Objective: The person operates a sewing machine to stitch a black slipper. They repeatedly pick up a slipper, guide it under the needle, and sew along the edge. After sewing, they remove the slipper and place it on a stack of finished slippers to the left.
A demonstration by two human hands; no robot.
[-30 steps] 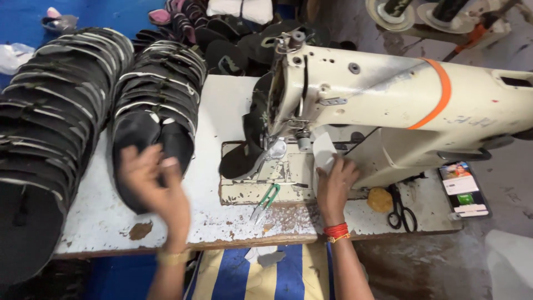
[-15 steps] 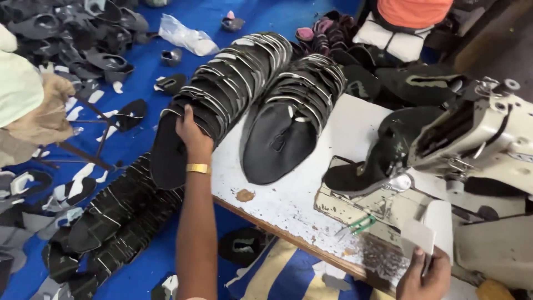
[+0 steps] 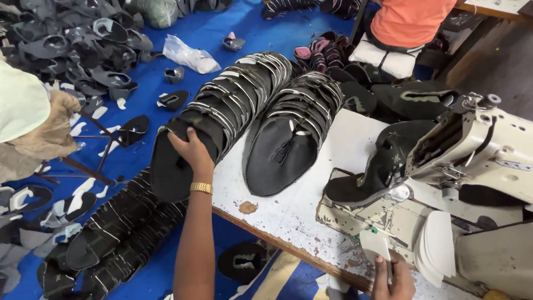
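Note:
My left hand point(image 3: 191, 149) grips the front end of a long stack of black shoe uppers point(image 3: 222, 119) that hangs over the left edge of the white table point(image 3: 288, 214). A second stack of black uppers point(image 3: 294, 133) lies beside it on the table. My right hand point(image 3: 391, 278), at the bottom edge, holds a small white piece point(image 3: 375, 244) near the sewing machine's base. A black upper point(image 3: 377, 169) sits under the head of the cream sewing machine point(image 3: 483, 150). Curved white pieces point(image 3: 438, 244) are stacked next to my right hand.
The blue floor at left is strewn with black and grey shoe parts point(image 3: 83, 50), and more stacked uppers point(image 3: 105, 233) lie below the table edge. A person in an orange top point(image 3: 411, 19) sits at the far side. A pale bundle point(image 3: 25, 111) is at far left.
The view has swung left from the sewing machine toward the stacks and floor. My left hand has reached out from the table onto the left stack's end. My right hand stays near the machine base.

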